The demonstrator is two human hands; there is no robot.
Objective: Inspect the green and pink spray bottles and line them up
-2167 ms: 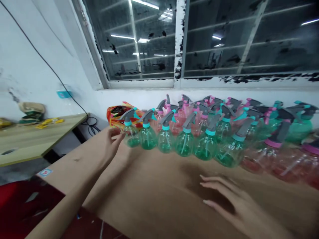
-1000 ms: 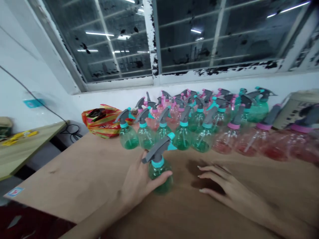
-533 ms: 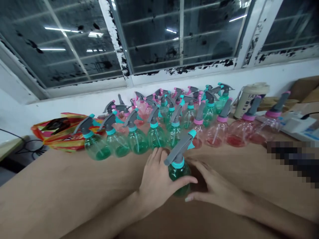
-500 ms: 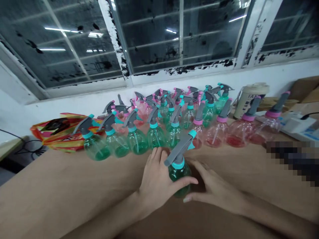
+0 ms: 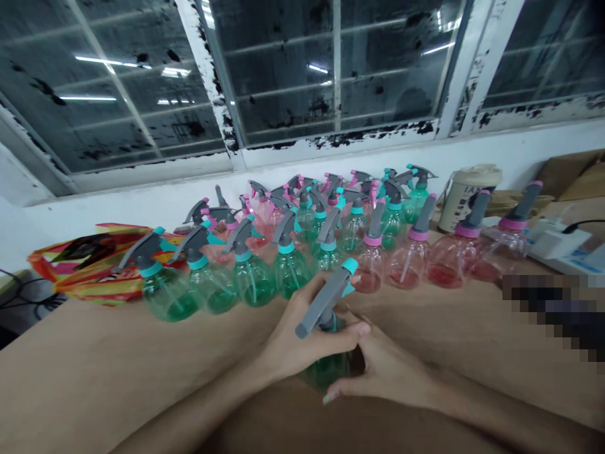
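Observation:
A green spray bottle (image 5: 326, 372) with a grey trigger head and turquoise collar stands close in front of me on the table. My left hand (image 5: 302, 340) wraps round its neck, just under the grey head, the thumb across the front. Around the right side of the round body curves my right hand (image 5: 392, 366), its thumb in front and its other fingers mostly hidden behind. Green liquid shows low in the bottle. Behind it runs a row of similar bottles, among them a green spray bottle (image 5: 255, 280) and a pink spray bottle (image 5: 407, 271).
More pink and green bottles crowd towards the wall under the window. A red and yellow plastic bag (image 5: 104, 271) lies at the left. On the right are a cream tumbler (image 5: 467, 198), a white power strip (image 5: 558, 239), a cardboard box (image 5: 571, 173) and a pixelated dark object (image 5: 558, 309).
My left hand took a green bottle from the row's left part and brought it nearer, then shifted up to its neck. My right hand closed in on its body. The view swung right.

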